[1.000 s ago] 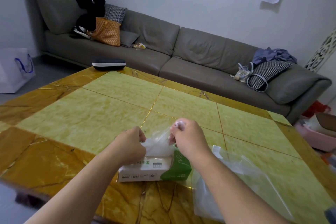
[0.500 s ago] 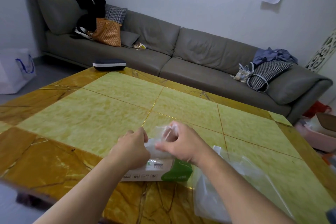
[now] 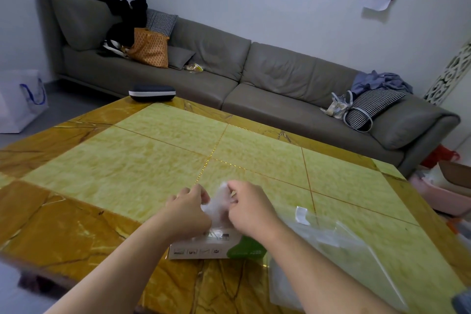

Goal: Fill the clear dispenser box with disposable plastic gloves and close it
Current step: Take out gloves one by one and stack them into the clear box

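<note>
Low in the middle of the frame, your left hand (image 3: 187, 214) and your right hand (image 3: 248, 209) sit close together, both with fingers curled and pinching a crumpled wad of thin clear plastic gloves (image 3: 218, 202) between them. The wad stands up just above a small white-and-green cardboard glove carton (image 3: 216, 247), which lies flat on the yellow and amber marble-patterned worktop (image 3: 142, 166) directly under your hands, its green end toward the right. Whether the gloves' lower end is inside the carton is hidden by your hands. Just right of the carton, in the lower right of the frame, a flat clear plastic bag with a white tab (image 3: 339, 257) lies on the worktop, partly under your right forearm; you cannot tell from this view whether it is the dispenser itself. At the far edge of the worktop, upper left of centre, rests a dark oval zipped case with a pale band (image 3: 152, 92). Behind it a long grey leather sofa (image 3: 267, 79) spans the frame, carrying an orange patterned tote bag (image 3: 150, 48) at its left end and a black-and-white houndstooth bag (image 3: 369, 107) at its right end. A white carrier bag with blue handles (image 3: 21, 99) stands on the floor at the far left.
</note>
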`<action>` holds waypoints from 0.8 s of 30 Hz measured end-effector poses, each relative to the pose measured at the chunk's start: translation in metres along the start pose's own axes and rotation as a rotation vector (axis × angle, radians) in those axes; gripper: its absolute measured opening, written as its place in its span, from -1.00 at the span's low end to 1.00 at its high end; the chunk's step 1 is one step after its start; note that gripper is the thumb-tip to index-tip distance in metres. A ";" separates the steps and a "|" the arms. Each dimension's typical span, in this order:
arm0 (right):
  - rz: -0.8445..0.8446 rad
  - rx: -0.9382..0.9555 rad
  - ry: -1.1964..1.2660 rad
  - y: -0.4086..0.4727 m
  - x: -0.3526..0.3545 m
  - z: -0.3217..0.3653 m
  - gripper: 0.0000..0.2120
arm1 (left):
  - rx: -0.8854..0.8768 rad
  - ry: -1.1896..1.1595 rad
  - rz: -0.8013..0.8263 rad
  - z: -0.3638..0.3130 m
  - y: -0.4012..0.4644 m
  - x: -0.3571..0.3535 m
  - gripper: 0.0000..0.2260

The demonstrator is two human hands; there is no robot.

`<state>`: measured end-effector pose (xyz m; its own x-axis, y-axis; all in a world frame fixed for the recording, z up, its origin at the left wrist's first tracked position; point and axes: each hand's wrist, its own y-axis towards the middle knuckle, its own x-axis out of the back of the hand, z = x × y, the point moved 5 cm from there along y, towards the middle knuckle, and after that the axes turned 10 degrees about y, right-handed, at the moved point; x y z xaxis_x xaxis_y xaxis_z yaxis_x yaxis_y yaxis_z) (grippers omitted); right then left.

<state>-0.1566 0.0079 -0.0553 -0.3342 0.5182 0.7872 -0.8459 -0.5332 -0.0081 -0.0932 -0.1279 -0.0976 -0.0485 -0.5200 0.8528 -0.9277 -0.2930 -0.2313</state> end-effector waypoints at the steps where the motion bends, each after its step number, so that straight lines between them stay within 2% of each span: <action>1: -0.039 -0.027 0.103 0.000 0.004 -0.002 -0.81 | 0.014 -0.013 -0.018 -0.001 0.000 0.000 -0.62; 2: -0.079 -0.044 0.205 0.001 0.007 -0.007 -0.76 | 0.026 -0.022 -0.034 -0.002 0.000 0.001 -0.63; 4: -0.121 -0.061 0.355 -0.001 0.010 -0.013 -0.84 | 0.040 -0.029 -0.050 -0.003 0.001 0.002 -0.66; 9: -0.083 0.080 0.326 0.000 0.010 -0.002 -0.84 | 0.020 0.010 -0.065 -0.009 0.000 0.000 -0.69; 13: -0.140 0.117 0.403 0.007 0.015 0.014 -0.92 | -0.003 0.012 -0.121 -0.009 -0.001 0.000 -0.67; 16: -0.232 0.066 0.608 0.007 0.037 0.017 -0.96 | 0.017 -0.032 -0.073 -0.003 -0.002 -0.002 -0.57; 20: -0.307 -0.047 1.002 0.000 0.066 0.005 -0.92 | -0.026 -0.017 -0.007 0.001 0.000 0.003 -0.73; 22: -0.319 -0.050 1.106 -0.006 0.078 0.000 -0.89 | -0.043 0.019 0.012 0.000 -0.001 0.010 -0.77; 24: -0.315 -0.049 1.198 -0.015 0.087 -0.004 -0.87 | -0.072 -0.102 0.001 -0.008 -0.005 0.023 -0.76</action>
<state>-0.1748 0.0636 0.0108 -0.2608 0.9175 -0.3004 -0.9643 -0.2622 0.0363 -0.0921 -0.1316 -0.0732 -0.0146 -0.5998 0.8000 -0.9521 -0.2361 -0.1944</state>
